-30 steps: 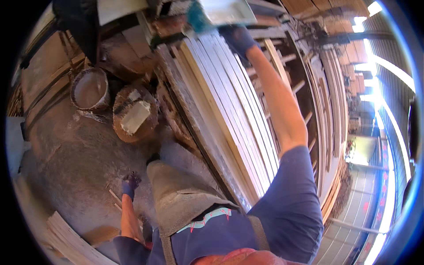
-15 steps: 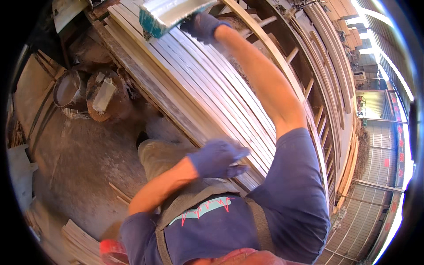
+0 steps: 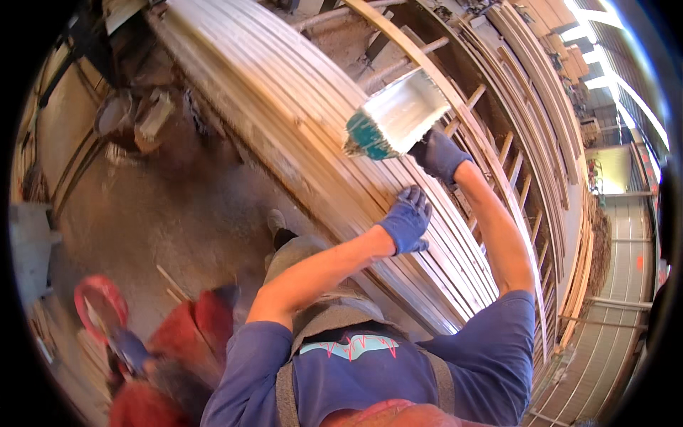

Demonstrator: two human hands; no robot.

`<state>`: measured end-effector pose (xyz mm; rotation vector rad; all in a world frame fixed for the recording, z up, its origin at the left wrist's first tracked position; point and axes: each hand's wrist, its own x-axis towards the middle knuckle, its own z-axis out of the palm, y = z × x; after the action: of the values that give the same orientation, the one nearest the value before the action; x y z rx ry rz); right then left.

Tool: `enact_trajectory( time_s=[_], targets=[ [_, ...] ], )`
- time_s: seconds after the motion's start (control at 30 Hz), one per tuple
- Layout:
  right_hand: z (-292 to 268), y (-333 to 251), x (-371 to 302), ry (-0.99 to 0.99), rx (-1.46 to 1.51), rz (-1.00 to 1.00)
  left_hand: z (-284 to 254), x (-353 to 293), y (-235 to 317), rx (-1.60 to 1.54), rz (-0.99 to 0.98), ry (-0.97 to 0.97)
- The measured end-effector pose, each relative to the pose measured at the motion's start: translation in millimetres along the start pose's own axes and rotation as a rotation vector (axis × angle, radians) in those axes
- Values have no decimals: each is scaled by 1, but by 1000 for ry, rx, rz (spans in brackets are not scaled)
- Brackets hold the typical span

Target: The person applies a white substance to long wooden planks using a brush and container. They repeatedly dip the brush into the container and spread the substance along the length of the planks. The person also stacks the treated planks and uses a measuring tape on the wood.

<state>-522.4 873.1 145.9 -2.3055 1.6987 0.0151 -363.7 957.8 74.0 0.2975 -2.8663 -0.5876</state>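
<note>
My right hand (image 3: 442, 155), in a dark blue glove, is closed on the near right edge of a teal scoop-like container (image 3: 409, 107). The container's inside is coated white, and a crust clings to its rim. It is tilted above a row of long, narrow wooden strips (image 3: 320, 107) lying side by side. The grip itself is partly hidden behind the glove. My left hand (image 3: 408, 219), gloved in blue as well, lies on the strips just nearer than the container. Its fingers are stretched out, and nothing shows in them.
Along the right runs a wooden rack with rungs (image 3: 505, 149), long boards (image 3: 541, 107) beyond it. Two dirty buckets (image 3: 117, 114) stand on the floor at the far left. At the lower left a person in red (image 3: 196, 331) holds a red ring-shaped thing (image 3: 99, 307).
My right hand has brought the container nearer and to the right. My left hand has moved from in front of my body onto the strips, fingers spread. The person in red has come into view.
</note>
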Motion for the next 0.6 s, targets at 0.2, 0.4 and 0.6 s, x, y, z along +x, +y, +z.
enact_trajectory(
  time_s=[0.2, 0.4, 0.6],
  targets=[
    [-17, -27, -40, -84, 110, 232, 57, 11, 121, 25, -93, 62],
    [21, 8, -133, -12, 203, 240, 112, 24, 221, -37, -184, 171],
    [61, 70, -280, 137, -35, -75, 143, 27, 284, 55, -109, 122]
  ],
)
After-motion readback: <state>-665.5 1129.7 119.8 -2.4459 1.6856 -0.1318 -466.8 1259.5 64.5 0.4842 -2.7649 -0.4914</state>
